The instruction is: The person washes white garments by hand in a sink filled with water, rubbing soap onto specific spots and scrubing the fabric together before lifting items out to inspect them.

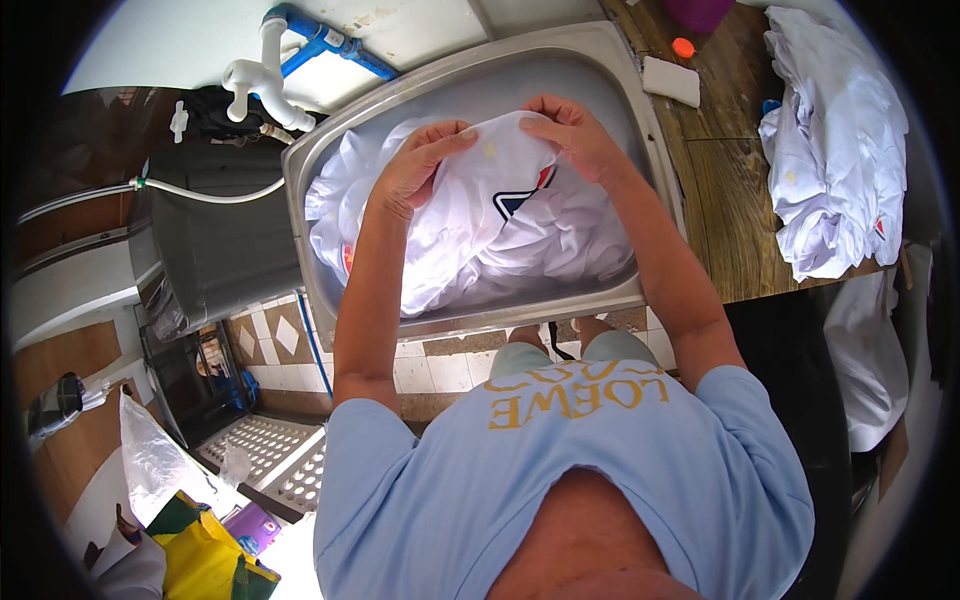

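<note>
Cloth [455, 215], white and loose, hangs from both hands over the basin [560, 304], its upper edge drawn between them. The grip is a pinch on each side: the left hand [420, 165] has one top corner of that stretch between thumb and curled fingers, and the right hand [580, 140] has the other, so neither has much gap left. The span between them is short and runs crosswise, with the right hand set slightly farther from the body. From there the cloth's long axis falls back toward the person and to the left, down to the near side of the basin.

A faint yellowish patch [489, 151] lies just below the held edge, between the hands, nearer the left thumb. A navy and red mark [515, 203] sits lower, on the right hand's side. Beneath, a white heap [590, 235] fills the basin; where the cloth ends and the heap begins, I cannot tell. On the bench [725, 215] to the right are a white block [671, 82] and a white bundle [845, 140].
</note>
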Tool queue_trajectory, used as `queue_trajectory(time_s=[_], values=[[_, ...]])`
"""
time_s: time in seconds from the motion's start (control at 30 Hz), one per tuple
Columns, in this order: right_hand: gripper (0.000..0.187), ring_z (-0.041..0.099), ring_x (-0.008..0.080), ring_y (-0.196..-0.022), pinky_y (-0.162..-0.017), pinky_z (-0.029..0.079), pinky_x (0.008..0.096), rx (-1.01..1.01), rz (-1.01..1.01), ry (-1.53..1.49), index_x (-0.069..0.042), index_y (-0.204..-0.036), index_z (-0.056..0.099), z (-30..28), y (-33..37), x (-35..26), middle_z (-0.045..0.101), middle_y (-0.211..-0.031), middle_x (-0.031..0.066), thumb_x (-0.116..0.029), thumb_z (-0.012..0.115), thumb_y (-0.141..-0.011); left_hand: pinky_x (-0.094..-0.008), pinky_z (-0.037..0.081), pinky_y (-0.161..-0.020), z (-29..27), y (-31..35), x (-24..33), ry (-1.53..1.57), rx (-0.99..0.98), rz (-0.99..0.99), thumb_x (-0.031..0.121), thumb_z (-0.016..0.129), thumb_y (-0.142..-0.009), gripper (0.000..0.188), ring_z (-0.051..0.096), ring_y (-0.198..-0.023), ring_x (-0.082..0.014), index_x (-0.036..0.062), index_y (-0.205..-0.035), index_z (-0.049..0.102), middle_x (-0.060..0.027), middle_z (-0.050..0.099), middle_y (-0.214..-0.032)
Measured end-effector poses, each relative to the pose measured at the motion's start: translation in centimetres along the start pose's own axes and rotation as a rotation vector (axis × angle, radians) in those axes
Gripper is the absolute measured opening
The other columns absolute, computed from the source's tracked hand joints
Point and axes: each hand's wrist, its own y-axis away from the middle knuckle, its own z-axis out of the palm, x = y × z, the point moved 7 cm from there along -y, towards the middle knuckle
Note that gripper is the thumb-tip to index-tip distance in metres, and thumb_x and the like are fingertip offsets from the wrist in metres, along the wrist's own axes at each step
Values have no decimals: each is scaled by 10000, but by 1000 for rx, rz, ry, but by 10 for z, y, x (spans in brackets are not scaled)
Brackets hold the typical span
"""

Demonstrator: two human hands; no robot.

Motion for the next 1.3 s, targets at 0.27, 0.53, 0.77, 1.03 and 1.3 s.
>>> queue_trajectory(time_s=[0.27, 0.53, 0.77, 1.03, 1.3], values=[[199, 556, 129, -770, -693, 428, 232, 189, -620, 783, -59, -906, 647, 34, 24, -56, 594, -863, 39, -37, 697, -715, -239, 499, -706, 0, 5, -11, 128, 114, 71, 142, 617, -867, 161, 621, -759, -101, 11, -954, 649, -38, 661, -869], [141, 602, 212, -732, -621, 475, 305, 126, -691, 949, -66, -790, 646, 51, 25, -53, 616, -775, 48, -44, 691, -659, -241, 505, -723, 0, 6, -11, 145, 226, 146, 83, 656, -823, 212, 641, -786, -130, -20, -1007, 665, -79, 678, -912], [121, 588, 197, -696, -580, 432, 297, 142, -679, 1027, -64, -764, 620, 56, 30, -51, 604, -738, 32, -29, 686, -668, -234, 506, -703, -3, 3, -12, 46, 287, 231, 60, 658, -817, 188, 633, -763, -117, -29, -982, 665, -83, 679, -887], [121, 575, 187, -669, -569, 439, 284, 92, -653, 1000, -42, -740, 589, 53, 26, -40, 599, -709, 43, 13, 661, -661, -217, 499, -678, -4, -2, -18, 21, 315, 244, 46, 641, -825, 153, 620, -741, -104, -31, -956, 658, -72, 670, -871], [107, 544, 189, -659, -588, 432, 280, 7, -630, 974, -24, -742, 569, 53, 24, -40, 571, -702, 58, 35, 626, -674, -237, 515, -685, -8, -4, -25, 91, 292, 231, 71, 630, -836, 162, 631, -747, -113, -5, -979, 635, -65, 662, -882]])
